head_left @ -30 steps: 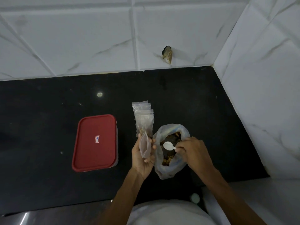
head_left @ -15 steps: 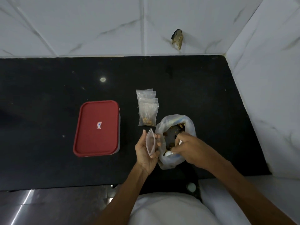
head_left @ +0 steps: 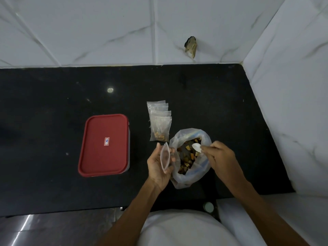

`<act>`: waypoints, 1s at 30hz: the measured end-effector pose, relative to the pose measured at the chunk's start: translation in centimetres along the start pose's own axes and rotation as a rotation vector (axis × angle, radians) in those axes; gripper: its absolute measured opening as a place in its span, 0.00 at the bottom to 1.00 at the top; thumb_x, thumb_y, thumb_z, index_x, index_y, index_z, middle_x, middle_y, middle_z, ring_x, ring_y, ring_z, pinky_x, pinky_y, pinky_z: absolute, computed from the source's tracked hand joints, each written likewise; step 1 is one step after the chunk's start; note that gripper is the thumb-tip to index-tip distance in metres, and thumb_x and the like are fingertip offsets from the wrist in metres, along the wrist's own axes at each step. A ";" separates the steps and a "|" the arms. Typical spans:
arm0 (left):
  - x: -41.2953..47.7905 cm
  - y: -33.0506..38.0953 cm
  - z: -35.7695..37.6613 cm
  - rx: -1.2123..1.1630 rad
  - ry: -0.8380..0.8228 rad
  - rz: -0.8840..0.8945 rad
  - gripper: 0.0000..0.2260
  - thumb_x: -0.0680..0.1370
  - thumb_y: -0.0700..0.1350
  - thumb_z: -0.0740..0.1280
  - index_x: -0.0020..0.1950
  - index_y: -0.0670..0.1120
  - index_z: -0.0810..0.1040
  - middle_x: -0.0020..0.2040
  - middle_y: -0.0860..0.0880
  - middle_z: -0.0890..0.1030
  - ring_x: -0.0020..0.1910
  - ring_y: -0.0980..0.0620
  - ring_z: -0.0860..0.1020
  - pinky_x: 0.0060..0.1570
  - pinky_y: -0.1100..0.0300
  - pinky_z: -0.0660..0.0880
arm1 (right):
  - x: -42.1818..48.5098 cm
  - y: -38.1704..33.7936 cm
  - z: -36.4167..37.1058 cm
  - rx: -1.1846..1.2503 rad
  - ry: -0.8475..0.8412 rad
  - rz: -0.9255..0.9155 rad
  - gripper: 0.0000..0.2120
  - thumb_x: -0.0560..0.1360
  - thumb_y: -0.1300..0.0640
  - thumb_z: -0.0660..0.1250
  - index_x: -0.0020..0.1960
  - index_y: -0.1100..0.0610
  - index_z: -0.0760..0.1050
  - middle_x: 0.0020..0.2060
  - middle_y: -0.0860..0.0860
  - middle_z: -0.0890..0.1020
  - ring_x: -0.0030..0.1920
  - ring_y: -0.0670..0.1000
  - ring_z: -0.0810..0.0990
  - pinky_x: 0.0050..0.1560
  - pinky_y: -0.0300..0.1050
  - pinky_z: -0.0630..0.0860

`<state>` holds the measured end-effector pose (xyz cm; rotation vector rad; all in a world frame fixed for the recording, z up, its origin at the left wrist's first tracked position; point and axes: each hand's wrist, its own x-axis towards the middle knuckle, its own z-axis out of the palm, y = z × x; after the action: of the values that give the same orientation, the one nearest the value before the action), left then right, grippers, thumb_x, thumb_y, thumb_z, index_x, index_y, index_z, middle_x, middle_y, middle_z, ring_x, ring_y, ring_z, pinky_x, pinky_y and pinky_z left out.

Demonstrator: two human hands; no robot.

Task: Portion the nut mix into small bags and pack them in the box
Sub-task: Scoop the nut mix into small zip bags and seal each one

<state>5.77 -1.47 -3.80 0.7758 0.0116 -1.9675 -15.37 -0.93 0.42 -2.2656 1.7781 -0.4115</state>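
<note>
**While the left hand pinches a small bag, the right hand holds a spoon over the nut mix**

Where the left hand curls, we see its thumb on one face of the small bag and its fingers on the other. The bag's mouth stands open, pointing up and away from the person, and the bag looks empty. Just to the right, the right hand wraps its fingers round the handle of the white spoon. The spoon's bowl sits over the nut mix inside the large bag; we cannot tell whether it touches the nuts.

The large bag, clear and rolled open at the top, stands on the black counter. Its left wall lies against or just beside the left hand's fingers; we cannot tell which.

Beyond the hands, toward the wall, we find a row of small bags lying flat and overlapping on the counter. The nearest of them has brown and orange pieces in its bottom, and its lower edge lies near the large bag's rim.

Well to the left rests the box, shut under its red lid, which has a small label at its middle.

Behind the counter rise white marbled tiles with a dark chipped hole, and more tiles close off the right side. At the bottom edge we see white cloth on the person.
</note>
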 end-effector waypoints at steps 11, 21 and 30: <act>0.8 -0.4 -0.2 -0.015 0.066 0.020 0.16 0.80 0.54 0.63 0.43 0.42 0.80 0.39 0.44 0.79 0.26 0.53 0.78 0.14 0.67 0.65 | -1.0 -0.4 1.9 0.287 -0.099 0.065 0.07 0.76 0.63 0.70 0.51 0.57 0.84 0.45 0.49 0.84 0.45 0.43 0.82 0.47 0.41 0.81; 0.4 -0.4 0.3 -0.010 0.097 0.018 0.15 0.80 0.53 0.63 0.51 0.41 0.78 0.45 0.43 0.78 0.32 0.52 0.80 0.19 0.65 0.72 | 0.2 -0.7 1.7 0.607 -0.252 0.443 0.05 0.76 0.57 0.70 0.49 0.49 0.85 0.42 0.40 0.85 0.46 0.35 0.82 0.47 0.32 0.77; -0.3 0.7 2.0 0.059 0.081 0.016 0.16 0.81 0.51 0.63 0.60 0.41 0.81 0.49 0.43 0.83 0.38 0.51 0.82 0.30 0.61 0.79 | -0.9 -1.6 -1.8 0.834 -0.096 0.603 0.06 0.77 0.55 0.69 0.50 0.48 0.84 0.41 0.41 0.85 0.43 0.37 0.82 0.42 0.34 0.72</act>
<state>5.42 -2.21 -1.85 0.8917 -0.0044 -1.9272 -14.76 0.33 2.59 -1.1174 1.6839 -0.7213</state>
